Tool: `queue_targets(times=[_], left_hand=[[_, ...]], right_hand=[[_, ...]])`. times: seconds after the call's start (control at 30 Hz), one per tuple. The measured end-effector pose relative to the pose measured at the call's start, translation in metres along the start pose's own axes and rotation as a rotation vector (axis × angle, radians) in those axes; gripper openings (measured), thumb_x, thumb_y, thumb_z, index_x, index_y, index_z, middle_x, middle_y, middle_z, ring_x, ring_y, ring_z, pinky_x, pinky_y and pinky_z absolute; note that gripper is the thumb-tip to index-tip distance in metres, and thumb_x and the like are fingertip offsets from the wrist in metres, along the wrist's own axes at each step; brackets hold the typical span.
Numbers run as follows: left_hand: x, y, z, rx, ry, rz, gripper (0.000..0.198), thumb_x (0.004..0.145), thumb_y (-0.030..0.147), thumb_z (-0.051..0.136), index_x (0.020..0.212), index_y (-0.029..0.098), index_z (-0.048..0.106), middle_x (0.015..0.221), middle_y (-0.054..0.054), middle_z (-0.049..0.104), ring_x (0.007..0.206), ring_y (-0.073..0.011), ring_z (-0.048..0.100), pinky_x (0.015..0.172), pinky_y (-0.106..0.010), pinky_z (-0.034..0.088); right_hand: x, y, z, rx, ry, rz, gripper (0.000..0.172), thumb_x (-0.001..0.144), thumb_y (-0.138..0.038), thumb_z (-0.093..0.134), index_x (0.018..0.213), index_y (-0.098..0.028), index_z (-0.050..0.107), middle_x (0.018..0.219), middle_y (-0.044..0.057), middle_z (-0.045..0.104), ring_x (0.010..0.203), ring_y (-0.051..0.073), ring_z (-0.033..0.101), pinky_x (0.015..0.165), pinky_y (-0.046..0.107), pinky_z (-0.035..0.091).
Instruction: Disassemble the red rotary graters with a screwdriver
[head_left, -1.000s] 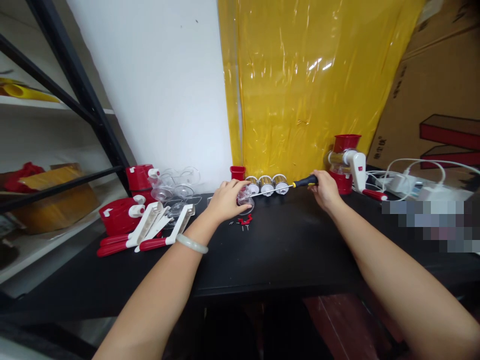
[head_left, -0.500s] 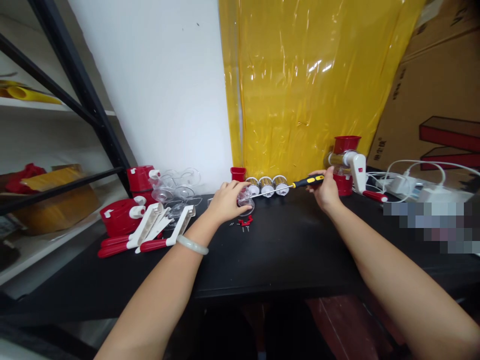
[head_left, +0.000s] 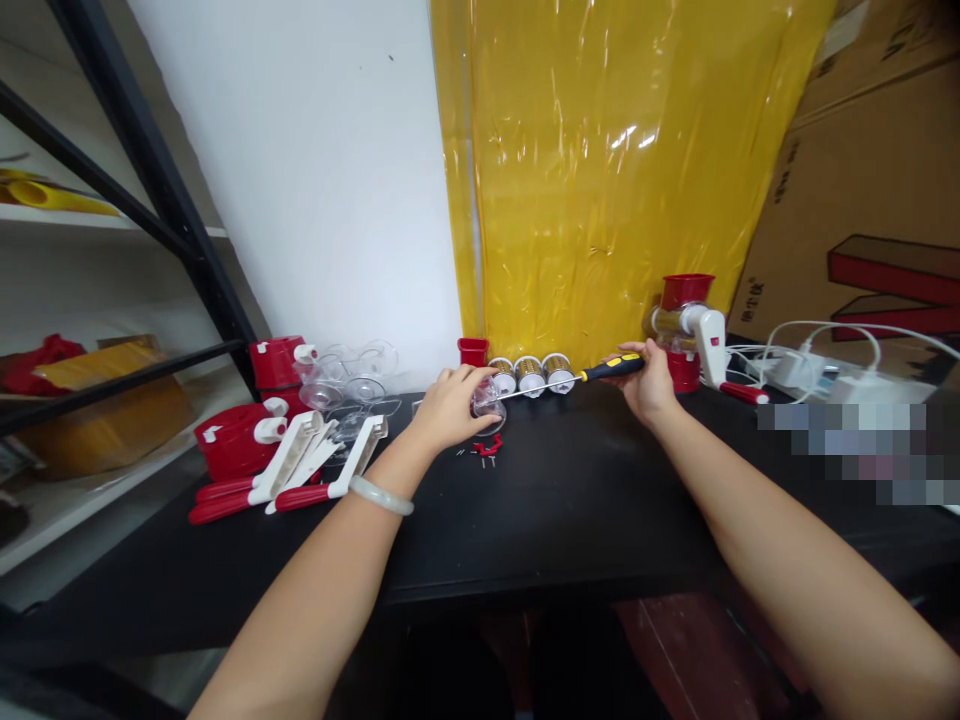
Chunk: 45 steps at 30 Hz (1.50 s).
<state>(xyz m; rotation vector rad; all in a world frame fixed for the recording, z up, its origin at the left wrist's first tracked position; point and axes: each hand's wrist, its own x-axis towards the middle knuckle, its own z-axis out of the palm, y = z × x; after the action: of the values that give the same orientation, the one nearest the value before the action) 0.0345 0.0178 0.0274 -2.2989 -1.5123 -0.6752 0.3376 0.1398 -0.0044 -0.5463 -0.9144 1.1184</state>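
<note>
My left hand [head_left: 448, 406] is closed around a small clear plastic part [head_left: 489, 402] held on the black table [head_left: 555, 500]. My right hand [head_left: 649, 385] grips the black and yellow handle of a screwdriver [head_left: 609, 368]; its thin shaft runs left to the clear part. A small red piece [head_left: 487, 449] and a few tiny screws lie on the table just below the clear part. A pale bangle [head_left: 381, 494] sits on my left wrist.
Three metal drums [head_left: 531, 372] and a red cup [head_left: 473, 351] line the back edge. An assembled red and white grinder [head_left: 694, 332] stands right of my hand. Red and white handles [head_left: 300, 470], red housings and clear parts lie at left. White cables [head_left: 810, 350] and cardboard boxes sit at right.
My right hand has rolled on the screwdriver handle, fingers shifting over it. The view has shifted slightly; my left hand keeps the clear part in place.
</note>
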Motion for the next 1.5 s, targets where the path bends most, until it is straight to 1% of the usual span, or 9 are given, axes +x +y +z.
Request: queue_targets(times=[0.1, 0.2, 0.53, 0.7, 0.83, 0.97, 1.17, 1.33, 1.5], left_hand=[[0.0003, 0.0011, -0.0003, 0.002, -0.001, 0.0, 0.067, 0.08, 0.048, 0.069, 0.14, 0.031, 0.046, 0.125, -0.006, 0.057, 0.107, -0.0289, 0.051, 0.093, -0.043, 0.045], [0.0003, 0.0013, -0.0005, 0.004, -0.004, -0.001, 0.067, 0.08, 0.047, 0.07, 0.14, 0.032, 0.046, 0.126, -0.006, 0.056, 0.108, -0.0288, 0.051, 0.093, -0.043, 0.045], [0.0006, 0.0006, -0.0004, 0.005, -0.01, -0.008, 0.066, 0.08, 0.048, 0.069, 0.14, 0.032, 0.046, 0.126, -0.007, 0.056, 0.109, -0.0295, 0.051, 0.093, -0.044, 0.045], [0.0007, 0.0013, -0.0003, 0.004, -0.016, -0.019, 0.067, 0.08, 0.048, 0.069, 0.14, 0.032, 0.045, 0.125, -0.007, 0.056, 0.111, -0.0298, 0.051, 0.096, -0.045, 0.044], [0.0005, 0.001, -0.0002, 0.007, -0.012, -0.017, 0.067, 0.08, 0.049, 0.068, 0.141, 0.032, 0.045, 0.125, -0.008, 0.055, 0.111, -0.0298, 0.051, 0.096, -0.045, 0.044], [0.0, 0.0002, -0.0003, 0.0, -0.012, -0.017, 0.067, 0.081, 0.049, 0.068, 0.14, 0.031, 0.044, 0.126, -0.007, 0.056, 0.112, -0.0298, 0.051, 0.096, -0.044, 0.044], [-0.0001, 0.001, -0.0018, 0.003, -0.007, -0.021, 0.067, 0.08, 0.048, 0.069, 0.14, 0.03, 0.045, 0.128, -0.007, 0.056, 0.112, -0.03, 0.051, 0.096, -0.045, 0.045], [0.0001, 0.0008, -0.0006, -0.014, -0.004, -0.04, 0.077, 0.078, 0.048, 0.071, 0.146, 0.03, 0.038, 0.133, -0.008, 0.056, 0.116, -0.0313, 0.051, 0.098, -0.046, 0.045], [0.0002, -0.0018, 0.0032, -0.045, 0.007, -0.099, 0.094, 0.074, 0.049, 0.074, 0.15, 0.024, 0.026, 0.138, -0.012, 0.055, 0.123, -0.0342, 0.049, 0.099, -0.048, 0.045]], right_hand=[[0.001, 0.0012, -0.001, -0.221, 0.081, -0.032, 0.043, 0.078, -0.067, 0.054, 0.079, -0.023, 0.057, 0.056, -0.004, 0.048, 0.047, 0.014, 0.051, 0.042, 0.027, 0.044], [0.0006, 0.0018, -0.0009, -0.403, 0.11, -0.075, 0.034, 0.073, -0.054, 0.067, 0.075, -0.022, 0.056, 0.053, -0.006, 0.044, 0.04, 0.009, 0.04, 0.039, 0.025, 0.042], [-0.0062, -0.0046, 0.0035, 0.096, -0.01, 0.112, 0.024, 0.058, -0.023, 0.062, 0.08, -0.024, 0.054, 0.075, -0.004, 0.051, 0.062, 0.012, 0.055, 0.05, 0.025, 0.05], [-0.004, -0.0016, -0.0003, 0.064, -0.036, 0.098, 0.022, 0.069, -0.041, 0.065, 0.079, -0.024, 0.056, 0.069, -0.003, 0.054, 0.058, 0.013, 0.057, 0.049, 0.027, 0.05], [-0.0018, 0.0018, -0.0001, -0.206, 0.046, -0.012, 0.045, 0.074, -0.067, 0.062, 0.074, -0.023, 0.055, 0.053, -0.005, 0.05, 0.04, 0.01, 0.046, 0.04, 0.026, 0.045], [-0.0023, 0.0026, 0.0029, -0.263, 0.042, -0.078, 0.037, 0.068, -0.053, 0.075, 0.072, -0.023, 0.053, 0.045, -0.01, 0.04, 0.033, 0.006, 0.034, 0.039, 0.024, 0.042], [-0.0056, 0.0008, 0.0047, 0.054, 0.01, 0.07, 0.026, 0.063, -0.029, 0.07, 0.082, -0.024, 0.054, 0.066, -0.007, 0.056, 0.052, 0.01, 0.055, 0.046, 0.023, 0.048], [-0.0052, 0.0005, 0.0015, -0.014, -0.038, 0.06, 0.03, 0.07, -0.048, 0.068, 0.079, -0.023, 0.053, 0.065, -0.004, 0.058, 0.05, 0.013, 0.057, 0.045, 0.026, 0.048], [-0.004, 0.0022, 0.0037, -0.206, 0.011, -0.066, 0.036, 0.07, -0.049, 0.075, 0.07, -0.024, 0.049, 0.042, -0.01, 0.036, 0.033, 0.009, 0.036, 0.039, 0.025, 0.04]])
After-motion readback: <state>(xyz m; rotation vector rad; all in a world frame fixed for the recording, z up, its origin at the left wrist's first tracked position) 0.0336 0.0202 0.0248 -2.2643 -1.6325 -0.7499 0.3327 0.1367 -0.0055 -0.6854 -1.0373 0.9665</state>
